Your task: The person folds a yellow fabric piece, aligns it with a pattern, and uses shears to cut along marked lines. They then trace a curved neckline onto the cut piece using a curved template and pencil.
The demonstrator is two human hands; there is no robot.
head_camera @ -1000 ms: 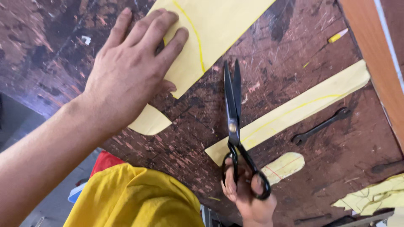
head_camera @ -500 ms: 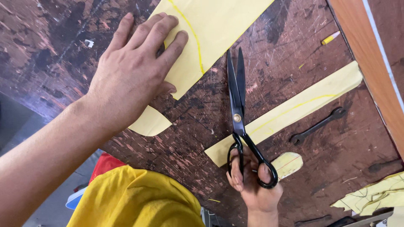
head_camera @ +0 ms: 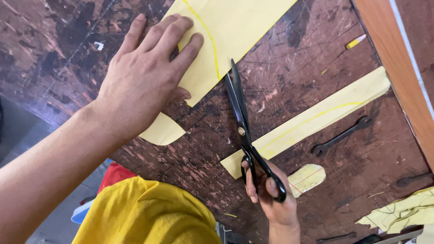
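Right hand (head_camera: 271,199) grip: fingers through the loops of the black scissors (head_camera: 246,131), closed around the handles, lower centre of frame. Blades nearly together, tips touching the edge of the big yellow sheet (head_camera: 230,36) at top centre, right by its curved yellow drawn line. Left hand (head_camera: 144,77) flat, fingers spread, pressing that sheet onto the worktop (head_camera: 68,49), upper left; nothing clasped. Long yellow strip (head_camera: 316,119) runs diagonally at right, under the scissor handles. Small rounded yellow offcut (head_camera: 307,178) just beside my right hand. Dark wrench (head_camera: 341,136) below the strip. Yellow pencil stub (head_camera: 356,42) upper right.
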